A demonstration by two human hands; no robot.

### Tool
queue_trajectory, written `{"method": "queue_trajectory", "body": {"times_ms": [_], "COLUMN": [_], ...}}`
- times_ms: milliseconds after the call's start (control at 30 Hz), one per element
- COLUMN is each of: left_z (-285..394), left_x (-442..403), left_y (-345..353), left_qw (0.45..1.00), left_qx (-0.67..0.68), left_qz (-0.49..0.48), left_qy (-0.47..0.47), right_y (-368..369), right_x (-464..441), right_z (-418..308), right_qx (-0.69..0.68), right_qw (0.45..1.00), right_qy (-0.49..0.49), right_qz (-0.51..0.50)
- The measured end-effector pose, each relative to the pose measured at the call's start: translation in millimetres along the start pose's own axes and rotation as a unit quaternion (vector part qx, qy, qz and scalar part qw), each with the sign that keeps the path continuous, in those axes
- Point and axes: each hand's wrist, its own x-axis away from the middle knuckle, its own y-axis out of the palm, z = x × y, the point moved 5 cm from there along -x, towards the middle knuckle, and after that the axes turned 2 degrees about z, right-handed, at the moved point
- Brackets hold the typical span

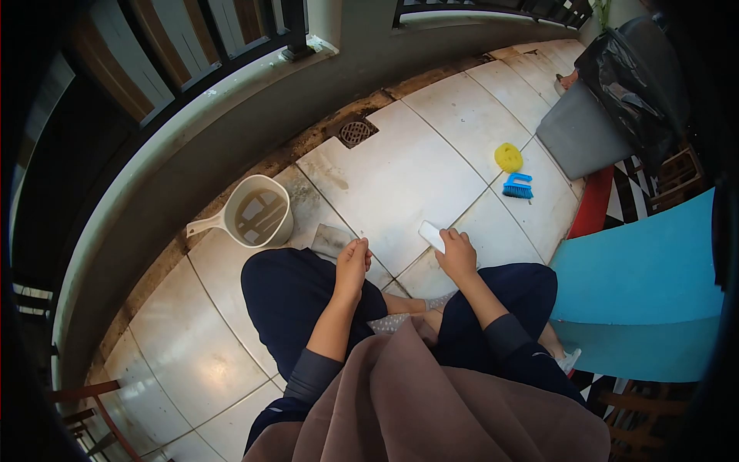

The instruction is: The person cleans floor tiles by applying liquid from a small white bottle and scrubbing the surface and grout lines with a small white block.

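Note:
My left hand is closed, with its fingertips pinched together above the floor; whatever they hold, if anything, is too small to make out. My right hand grips a small white rectangular block by its near end, just above a white tile. Beside my left hand lies a grey, stained flat slab on the floor. Farther left stands a cream dipper with cloudy water in it, its handle pointing left.
A yellow round sponge and a blue scrubbing brush lie to the right. Behind them stands a grey bin with a black bag. A floor drain sits by the low wall. A blue surface is at right.

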Motion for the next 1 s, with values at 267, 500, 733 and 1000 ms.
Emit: {"method": "queue_trajectory", "body": {"times_ms": [267,500,733,1000], "left_z": [2.1,-11.7,-33.2,-34.1], "left_x": [9.5,52.7,52.1,46.3], "left_y": [13.1,48.4,42.4,46.5], "left_qw": [0.981,0.753,0.711,0.709], "left_qx": [-0.173,-0.386,-0.44,-0.475], "left_qz": [-0.092,-0.51,-0.51,-0.489], "left_qy": [-0.006,-0.156,-0.2,-0.18], "right_y": [-4.3,-3.5,4.6,4.9], "right_x": [-8.7,1.3,-36.4,-10.3], "right_z": [-29.8,-68.5,-59.4,-92.1], "right_qx": [-0.04,-0.042,-0.015,-0.054], "right_qw": [0.996,0.982,0.996,0.98], "right_qy": [-0.074,-0.17,-0.089,-0.172], "right_qz": [-0.034,-0.068,-0.008,-0.078]}}
